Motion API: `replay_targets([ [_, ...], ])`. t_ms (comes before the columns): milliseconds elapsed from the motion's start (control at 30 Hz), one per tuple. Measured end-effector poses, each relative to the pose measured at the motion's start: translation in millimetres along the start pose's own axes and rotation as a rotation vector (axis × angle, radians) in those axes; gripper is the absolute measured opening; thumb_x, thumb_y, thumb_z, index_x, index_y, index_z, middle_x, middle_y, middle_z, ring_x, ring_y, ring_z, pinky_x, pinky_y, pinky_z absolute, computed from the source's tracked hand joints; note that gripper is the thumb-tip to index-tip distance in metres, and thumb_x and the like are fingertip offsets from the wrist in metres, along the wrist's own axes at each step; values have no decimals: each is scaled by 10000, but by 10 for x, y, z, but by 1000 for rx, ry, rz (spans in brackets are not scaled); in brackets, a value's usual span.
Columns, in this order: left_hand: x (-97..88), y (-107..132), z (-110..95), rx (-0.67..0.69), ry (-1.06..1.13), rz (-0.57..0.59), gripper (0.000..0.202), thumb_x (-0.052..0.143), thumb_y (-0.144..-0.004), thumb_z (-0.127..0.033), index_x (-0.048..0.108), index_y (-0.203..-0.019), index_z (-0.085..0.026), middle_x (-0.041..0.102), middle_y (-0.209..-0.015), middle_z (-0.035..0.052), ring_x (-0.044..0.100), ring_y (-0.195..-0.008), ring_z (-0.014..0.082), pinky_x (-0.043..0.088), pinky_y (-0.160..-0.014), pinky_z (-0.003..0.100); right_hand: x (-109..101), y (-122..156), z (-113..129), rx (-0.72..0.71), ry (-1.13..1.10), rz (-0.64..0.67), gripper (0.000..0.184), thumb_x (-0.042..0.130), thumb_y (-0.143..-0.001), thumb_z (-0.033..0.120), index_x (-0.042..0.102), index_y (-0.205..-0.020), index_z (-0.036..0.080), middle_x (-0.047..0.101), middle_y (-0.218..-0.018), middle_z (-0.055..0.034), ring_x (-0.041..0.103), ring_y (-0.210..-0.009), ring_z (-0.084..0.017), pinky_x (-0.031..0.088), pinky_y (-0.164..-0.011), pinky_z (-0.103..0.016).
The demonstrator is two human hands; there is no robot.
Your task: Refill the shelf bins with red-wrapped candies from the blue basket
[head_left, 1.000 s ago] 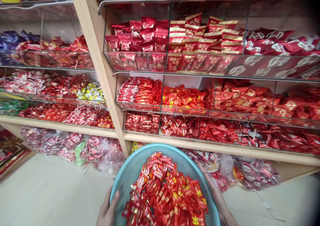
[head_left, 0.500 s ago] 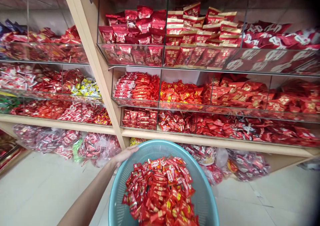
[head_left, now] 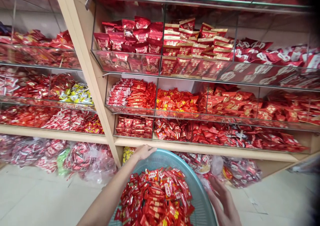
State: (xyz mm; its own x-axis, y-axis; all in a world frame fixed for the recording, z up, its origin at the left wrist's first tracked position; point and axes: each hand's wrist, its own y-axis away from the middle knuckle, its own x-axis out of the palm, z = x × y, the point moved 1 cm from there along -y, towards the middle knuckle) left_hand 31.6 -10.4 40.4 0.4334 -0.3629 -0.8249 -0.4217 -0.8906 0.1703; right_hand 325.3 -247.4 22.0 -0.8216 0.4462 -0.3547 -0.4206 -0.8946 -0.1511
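Note:
A round teal plastic basket point(head_left: 203, 204) heaped with red-wrapped candies point(head_left: 155, 199) is in front of me at the bottom of the view. My left hand point(head_left: 145, 152) grips its far rim, with the forearm crossing over the left side. Beside the right rim is my right hand point(head_left: 223, 201), fingers apart and slightly blurred; nothing shows in it. Whether its fingers touch the rim I cannot tell.
Wooden shelving with clear-fronted bins point(head_left: 180, 114) of packets stands ahead, a slanting upright point(head_left: 82, 62) dividing it. Plastic bags of candies point(head_left: 242, 171) lie beneath, above a pale tiled floor point(head_left: 27, 189).
My left hand has slid rightward along the basket's far rim. My right hand has come into view at the right side. The shelves sit lower in view.

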Motion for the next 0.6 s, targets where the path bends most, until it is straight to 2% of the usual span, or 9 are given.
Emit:
replay_targets([
  [100,47,7,45,-20,2,1,629,329,-820,-707,725,-942,-234,726,-913,45,649,-814,230,406,-680,251,366,-773,391,-240,124,44,429,502,-846,462,521,-1188,205,614,-1187,-114,593,-1052,-235,497,-860,-367],
  [167,49,22,75,-31,15,-3,628,331,-819,-710,724,-963,-242,728,-928,39,650,-831,229,405,-686,244,661,-1250,636,-401,302,57,362,471,-866,449,588,-1066,171,648,-1085,-117,589,-1002,-234,442,-909,-385],
  [267,30,36,86,-40,17,-9,623,333,-822,-708,724,-975,-248,728,-948,40,651,-854,231,401,-682,242,1042,-1767,877,-416,620,76,337,466,-884,413,619,-1001,136,666,-1006,-144,585,-971,-249,430,-848,-355],
  [333,17,39,76,-44,16,-10,622,335,-820,-709,725,-968,-248,729,-937,41,652,-841,226,393,-662,238,1209,-1940,947,-349,807,120,331,510,-868,425,638,-950,131,676,-960,-155,593,-947,-261,429,-777,-332],
  [400,12,39,66,-55,10,-8,630,334,-816,-715,727,-943,-241,731,-899,45,653,-806,221,380,-632,235,1303,-2002,962,-304,940,160,314,540,-854,431,650,-891,139,683,-929,-151,596,-937,-265,416,-734,-316],
  [600,36,19,83,-45,8,-22,647,325,-809,-730,725,-892,-228,725,-839,49,648,-771,215,370,-614,231,1301,-1985,915,-363,1077,183,182,485,-890,232,640,-845,148,679,-940,-120,590,-936,-227,381,-740,-290],
])
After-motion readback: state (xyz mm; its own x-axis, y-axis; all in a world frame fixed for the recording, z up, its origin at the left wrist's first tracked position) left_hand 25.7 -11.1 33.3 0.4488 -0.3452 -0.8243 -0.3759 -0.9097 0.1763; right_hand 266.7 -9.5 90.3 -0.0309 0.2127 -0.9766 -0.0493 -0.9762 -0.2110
